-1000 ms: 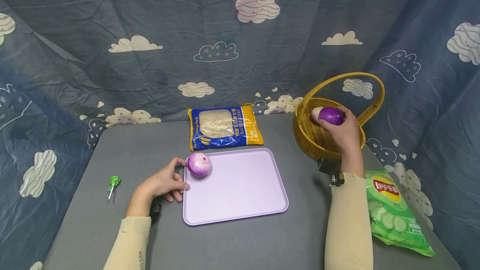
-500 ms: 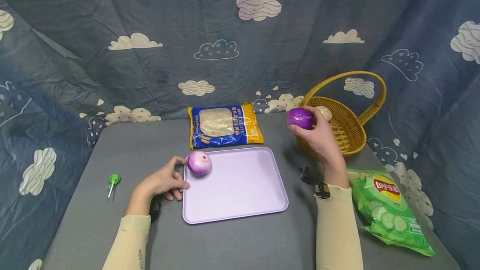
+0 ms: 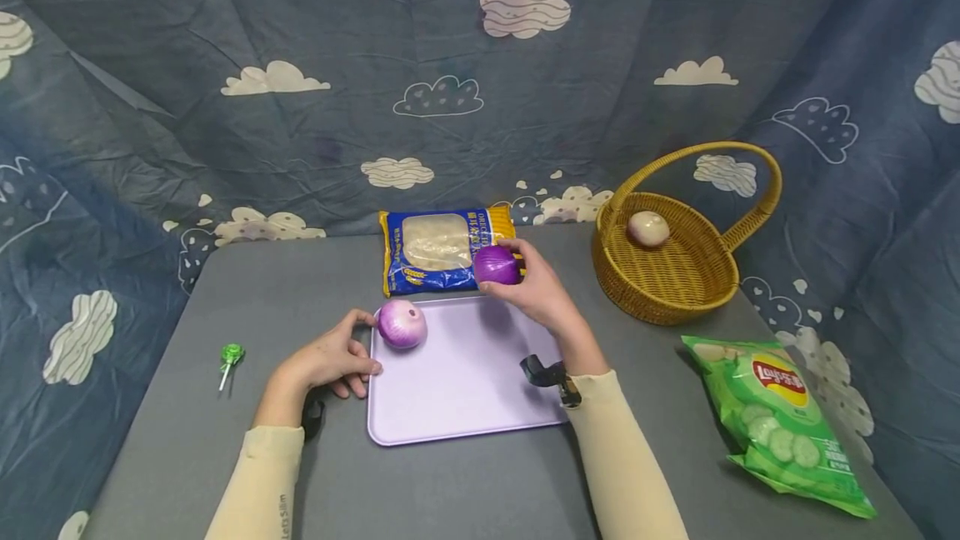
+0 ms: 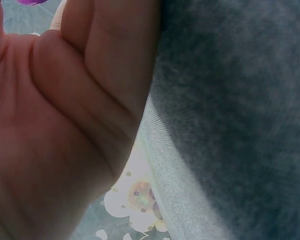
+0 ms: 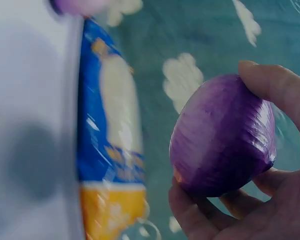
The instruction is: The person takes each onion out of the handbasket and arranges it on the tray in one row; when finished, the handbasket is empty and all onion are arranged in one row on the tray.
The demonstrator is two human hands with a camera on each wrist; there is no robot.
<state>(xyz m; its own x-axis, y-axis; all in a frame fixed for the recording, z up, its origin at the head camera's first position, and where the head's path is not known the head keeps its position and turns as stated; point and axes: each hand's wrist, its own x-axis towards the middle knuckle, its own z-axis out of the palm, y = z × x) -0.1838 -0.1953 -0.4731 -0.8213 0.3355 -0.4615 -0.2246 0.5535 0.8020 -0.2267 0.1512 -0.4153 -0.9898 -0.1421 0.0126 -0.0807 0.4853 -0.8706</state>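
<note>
In the head view, my right hand (image 3: 536,286) holds a dark purple onion (image 3: 497,265) over the back of the lilac tray (image 3: 465,390). The right wrist view shows the thumb on one side of this onion (image 5: 222,135) and the fingers on the other. A paler pink-purple onion (image 3: 402,324) sits in the tray's back left corner. My left hand (image 3: 330,361) rests at the tray's left edge, thumb and index fingertips at the rim, the other fingers loosely bent beside it. Mostly palm fills the left wrist view.
A wicker basket (image 3: 618,290) with a tall handle stands at the back right, a pale onion (image 3: 648,228) inside. A blue and yellow pasta bag (image 3: 435,244) lies behind the tray. Green chip bag (image 3: 780,423) at right; green lollipop (image 3: 232,354) at left.
My right hand has carried the purple onion out of the basket and leftward to above the tray. The pale onion in the basket is now uncovered. My left hand has stayed put.
</note>
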